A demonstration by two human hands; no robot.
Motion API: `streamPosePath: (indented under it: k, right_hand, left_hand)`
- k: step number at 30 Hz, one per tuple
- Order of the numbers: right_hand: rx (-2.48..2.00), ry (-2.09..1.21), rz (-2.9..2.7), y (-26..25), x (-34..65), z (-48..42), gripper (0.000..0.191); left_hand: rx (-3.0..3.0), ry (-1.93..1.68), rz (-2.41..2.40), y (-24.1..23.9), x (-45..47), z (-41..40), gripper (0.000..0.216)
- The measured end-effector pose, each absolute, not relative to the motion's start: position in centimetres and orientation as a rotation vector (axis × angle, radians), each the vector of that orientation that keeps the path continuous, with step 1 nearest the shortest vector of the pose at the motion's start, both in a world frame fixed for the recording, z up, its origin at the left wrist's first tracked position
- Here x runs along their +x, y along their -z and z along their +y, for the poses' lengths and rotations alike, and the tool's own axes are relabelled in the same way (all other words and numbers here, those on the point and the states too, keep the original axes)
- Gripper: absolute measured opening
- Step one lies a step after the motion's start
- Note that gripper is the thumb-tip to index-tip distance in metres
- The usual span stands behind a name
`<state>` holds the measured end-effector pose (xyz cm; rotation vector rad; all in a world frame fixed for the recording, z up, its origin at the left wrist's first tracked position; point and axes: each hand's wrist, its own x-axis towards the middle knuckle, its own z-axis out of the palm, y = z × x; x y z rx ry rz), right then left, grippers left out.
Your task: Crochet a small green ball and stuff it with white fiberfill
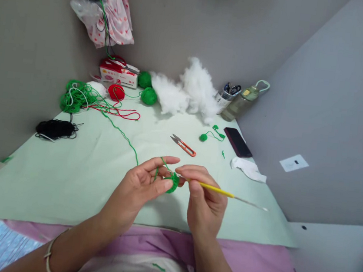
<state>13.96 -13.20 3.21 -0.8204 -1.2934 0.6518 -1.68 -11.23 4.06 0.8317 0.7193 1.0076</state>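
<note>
Between the thumb and fingers of my left hand [143,179] is a small round piece of green crochet work [172,184]. Green yarn [125,137] runs over the raised left index finger and trails back across the table to the tangle at the far left. My right hand [205,200] grips a crochet hook [216,189] with a yellow handle, pen-like. The hook's front end meets the top edge of the crochet piece; its other metal end sticks out to the right. Fingers partly hide the hook's tip and the far side of the piece.
Orange thread snips [183,146] lie just beyond my hands. Farther back are white stuffing [196,92], green yarn balls [148,96], a red ball [116,93] and tangled green yarn [74,96]. Black yarn [56,129] lies left; a phone [237,142], tissue [249,169] and bottle [242,101] stand or lie right.
</note>
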Motion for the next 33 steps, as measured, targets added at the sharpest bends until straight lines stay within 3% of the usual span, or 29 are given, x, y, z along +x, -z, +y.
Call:
streamPosePath:
  k: [8, 15, 27, 33]
  right_hand:
    - [-0.994, -0.088, -1.670, -2.2, 13.8, -14.2, 0.038]
    - [-0.862, -0.713, -1.233, -2.7, 14.2, -13.2, 0.020]
    - [-0.788, -1.089, -0.937, -2.6, 14.2, -12.6, 0.017]
    - [-0.814, -1.071, -0.968, -2.8, 14.3, -12.6, 0.020]
  left_hand:
    - [0.670, -0.986, 0.689, -3.3, -1.1, -11.0, 0.045]
    - [0.698, -1.002, 0.682, -3.3, -1.1, -10.8, 0.035]
    - [0.941, -1.000, 0.770, -2.6, -1.8, -11.3, 0.029]
    - [1.019, -1.012, 0.825, -2.7, -2.0, -11.3, 0.032]
